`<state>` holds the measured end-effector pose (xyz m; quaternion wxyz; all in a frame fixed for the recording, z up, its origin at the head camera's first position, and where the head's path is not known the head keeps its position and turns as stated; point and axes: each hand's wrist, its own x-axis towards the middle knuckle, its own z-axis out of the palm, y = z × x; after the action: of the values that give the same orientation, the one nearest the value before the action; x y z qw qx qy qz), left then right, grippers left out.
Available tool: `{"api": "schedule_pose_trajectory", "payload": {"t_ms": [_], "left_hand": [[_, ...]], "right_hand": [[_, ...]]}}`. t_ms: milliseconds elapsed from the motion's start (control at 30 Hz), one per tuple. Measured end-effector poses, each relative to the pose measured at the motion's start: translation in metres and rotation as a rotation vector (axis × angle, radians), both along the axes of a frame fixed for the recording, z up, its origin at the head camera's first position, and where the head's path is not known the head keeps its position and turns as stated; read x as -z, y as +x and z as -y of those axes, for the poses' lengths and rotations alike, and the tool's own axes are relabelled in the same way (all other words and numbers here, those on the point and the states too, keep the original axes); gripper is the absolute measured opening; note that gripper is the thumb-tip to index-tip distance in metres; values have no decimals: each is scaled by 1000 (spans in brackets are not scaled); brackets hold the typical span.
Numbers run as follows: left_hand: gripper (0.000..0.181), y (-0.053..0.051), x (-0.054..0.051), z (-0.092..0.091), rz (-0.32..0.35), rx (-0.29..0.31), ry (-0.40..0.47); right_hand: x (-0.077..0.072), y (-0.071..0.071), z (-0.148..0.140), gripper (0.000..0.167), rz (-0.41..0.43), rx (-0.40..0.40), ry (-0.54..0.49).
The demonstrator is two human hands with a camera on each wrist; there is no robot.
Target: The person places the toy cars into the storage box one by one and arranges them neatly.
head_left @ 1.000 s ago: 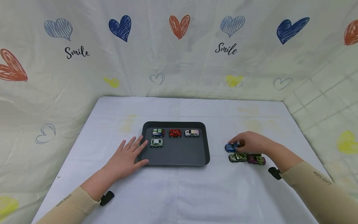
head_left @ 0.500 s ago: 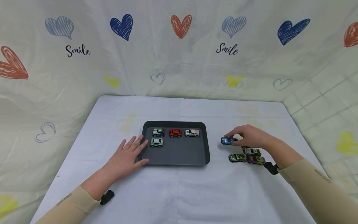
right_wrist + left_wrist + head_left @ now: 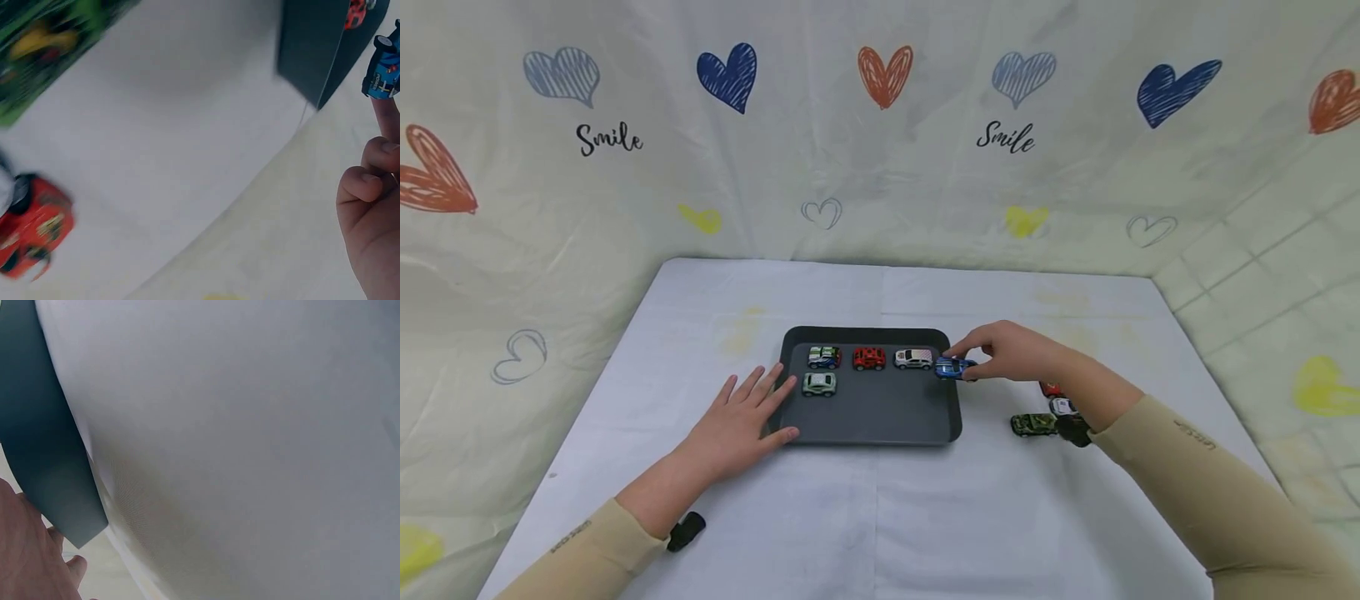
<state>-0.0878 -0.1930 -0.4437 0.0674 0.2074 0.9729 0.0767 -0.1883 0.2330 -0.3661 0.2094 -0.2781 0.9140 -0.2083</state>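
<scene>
Taking the centre of the tray as the clock's hub, with 12 away from the person, the right hand [image 3: 1003, 354] pinches a small shiny blue toy car [image 3: 953, 367] above the right rim of the dark grey rectangular tray [image 3: 887, 417], just past 2 o'clock. The left hand [image 3: 741, 425] lies flat with its fingers spread at 9 o'clock, the fingertips over that rim, gripping nothing.

In the tray, a white, green and blue toy car [image 3: 824, 357] sits at 10 o'clock, a red toy car with black markings [image 3: 869, 358] at 12, a white toy car with a pinkish patterned roof [image 3: 913, 358] near 2, and a pale green toy car [image 3: 819, 384] at 9. On the white cloth-covered tabletop [image 3: 880, 517], a green camouflage toy car [image 3: 1033, 424] lies towards 4 o'clock, near others partly hidden by the right arm.

The likeliest trouble is a bump: the blue car is just beside the white one, so a low sideways move could shove it out of line. Whether the blue car clears the rim cannot be told; a snag there could twist it from the fingertips. A heavy press by the left hand might tilt or slide the tray.
</scene>
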Motion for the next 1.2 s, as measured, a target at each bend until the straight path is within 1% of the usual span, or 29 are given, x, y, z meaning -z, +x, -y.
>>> {"api": "schedule_pose_trajectory", "payload": {"t_ms": [133,233,333,567,733,933,1067,1200], "left_hand": [[83,1,2,1,0,-5,3],[83,1,2,0,3,-6,12],[82,2,2,0,8,-8,18],[83,2,2,1,5,-11,13],[83,2,2,2,-3,-11,4],[83,2,2,2,-8,-7,-1],[84,1,3,2,-6,-3,-1],[84,0,3,2,0,-4,-6]], "right_hand": [[-3,-4,33,35,-18,-58,13],[-7,-6,53,35,-12,-79,0],[-8,-8,67,35,-4,-105,-19],[-5,-12,90,36,-19,-155,-3],[5,-12,106,36,-26,-188,44],[22,-13,122,35,-59,-217,146],[28,-13,129,35,-68,-229,205],[33,-12,133,37,-74,-220,239]]}}
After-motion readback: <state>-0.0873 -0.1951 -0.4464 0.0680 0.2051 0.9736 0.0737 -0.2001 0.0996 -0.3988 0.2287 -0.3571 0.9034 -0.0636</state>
